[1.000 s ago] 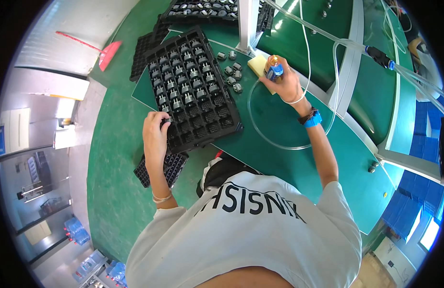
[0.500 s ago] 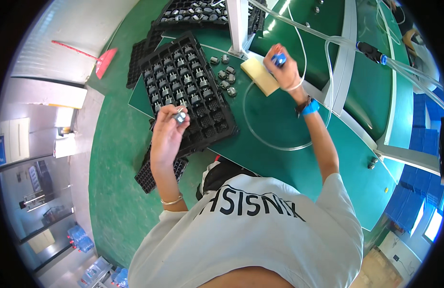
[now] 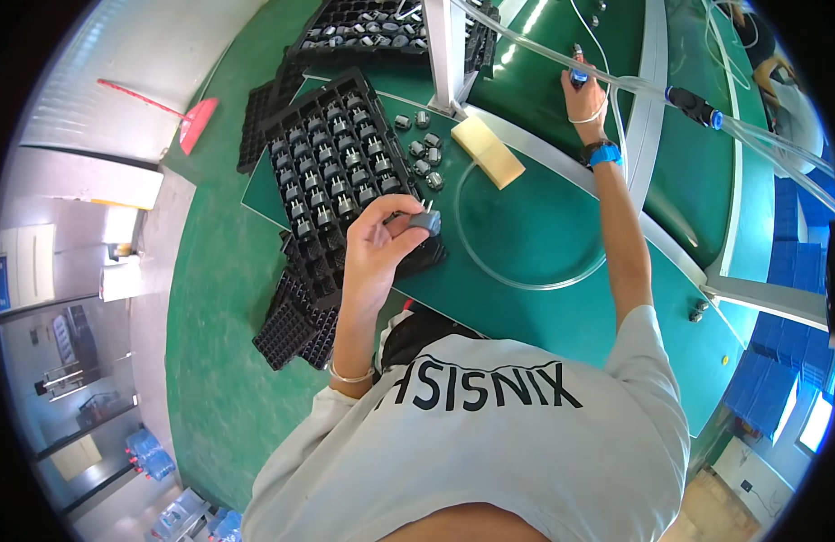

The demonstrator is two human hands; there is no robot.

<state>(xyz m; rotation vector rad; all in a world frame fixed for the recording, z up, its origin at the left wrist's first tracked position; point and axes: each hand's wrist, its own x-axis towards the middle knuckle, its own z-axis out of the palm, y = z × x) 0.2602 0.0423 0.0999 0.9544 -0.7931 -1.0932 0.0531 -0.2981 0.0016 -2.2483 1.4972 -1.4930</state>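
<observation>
Loose parts (image 3: 433, 140), probably plugs, lie between the tray (image 3: 325, 265) and sponge (image 3: 488, 152).

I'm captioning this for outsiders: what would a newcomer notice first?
Probably the black tray left of centre, filled largely with pronged parts. In front of it, the left hand pinches a grey part. Upper right, the right hand holds a blue object, above a yellow block.

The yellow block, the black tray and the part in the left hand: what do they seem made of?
Yellow block: probably foam or sponge; matte, evenly coloured.
Black tray: likely moulded plastic, given its repeated pockets.
Grey part in the left hand: perhaps smooth plastic; its pale, shiny pins look metal.
</observation>
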